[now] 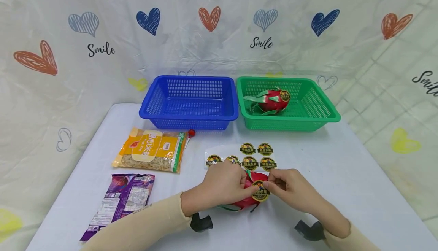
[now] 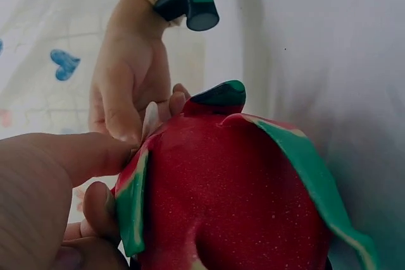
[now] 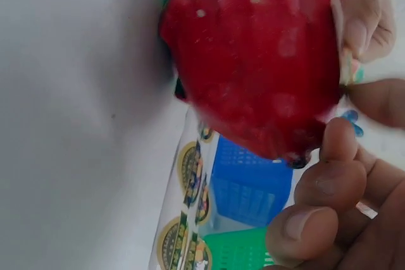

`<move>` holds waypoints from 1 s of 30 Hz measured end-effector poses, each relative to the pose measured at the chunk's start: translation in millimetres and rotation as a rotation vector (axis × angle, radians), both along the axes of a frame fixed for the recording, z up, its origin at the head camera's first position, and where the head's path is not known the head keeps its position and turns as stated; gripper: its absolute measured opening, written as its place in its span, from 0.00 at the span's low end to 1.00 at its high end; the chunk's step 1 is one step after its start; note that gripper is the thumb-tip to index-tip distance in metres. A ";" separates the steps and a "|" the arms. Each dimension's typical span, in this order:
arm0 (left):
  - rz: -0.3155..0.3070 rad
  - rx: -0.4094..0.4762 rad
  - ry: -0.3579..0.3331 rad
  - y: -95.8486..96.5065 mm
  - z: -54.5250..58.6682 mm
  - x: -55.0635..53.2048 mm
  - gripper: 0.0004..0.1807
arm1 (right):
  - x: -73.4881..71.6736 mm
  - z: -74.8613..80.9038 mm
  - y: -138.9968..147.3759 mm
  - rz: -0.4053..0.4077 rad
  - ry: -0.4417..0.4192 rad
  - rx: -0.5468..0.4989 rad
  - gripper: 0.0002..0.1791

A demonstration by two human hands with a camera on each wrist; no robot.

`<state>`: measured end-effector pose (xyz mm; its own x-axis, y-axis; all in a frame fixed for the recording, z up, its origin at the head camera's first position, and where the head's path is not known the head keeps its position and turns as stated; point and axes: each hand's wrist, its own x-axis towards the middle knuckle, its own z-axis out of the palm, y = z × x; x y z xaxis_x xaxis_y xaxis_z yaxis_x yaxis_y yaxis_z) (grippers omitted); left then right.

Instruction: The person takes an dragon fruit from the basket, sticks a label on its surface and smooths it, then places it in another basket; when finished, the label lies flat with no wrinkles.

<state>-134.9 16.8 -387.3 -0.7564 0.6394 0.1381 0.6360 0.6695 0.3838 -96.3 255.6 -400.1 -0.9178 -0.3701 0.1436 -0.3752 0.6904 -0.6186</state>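
A red dragon fruit [image 1: 243, 203] with green-tipped scales lies on the table between my hands. On its side facing me is a round black-and-gold sticker [image 1: 261, 192], whose pale edge stands slightly off the skin in the right wrist view. My left hand [image 1: 224, 182] holds the fruit from the left, fingers curled against it and thumb pressing the sticker. My right hand [image 1: 295, 190] pinches the sticker's right edge with thumb and bent forefinger. Behind the fruit lies a clear sheet of several matching stickers [image 1: 249, 163], partly covered by my left hand.
At the back stand a blue basket [image 1: 188, 124] and a green basket [image 1: 291, 123]; the green one contains another stickered dragon fruit [image 1: 273, 100]. To the left lie a yellow noodle bag [image 1: 150, 150], a purple packet [image 1: 119, 201] and a red lollipop [image 1: 191, 133].
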 end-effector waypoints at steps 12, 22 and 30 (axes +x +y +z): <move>-0.007 -0.095 0.094 1.2 -0.7 1.1 0.37 | -0.6 -0.1 5.3 0.085 0.023 0.054 0.19; -0.024 -0.087 0.102 -0.3 -0.8 -0.8 0.37 | -12.1 -7.5 17.4 0.145 -0.077 -0.094 0.15; -0.067 -0.003 -0.001 -10.8 -2.9 -5.0 0.32 | -14.1 -13.9 22.9 0.136 -0.139 -0.142 0.10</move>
<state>-139.9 6.0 -390.1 -0.7119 0.6892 0.1353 0.6792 0.6265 0.3824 -110.4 278.6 -413.9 -0.8754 -0.4768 0.0792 -0.3636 0.5416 -0.7579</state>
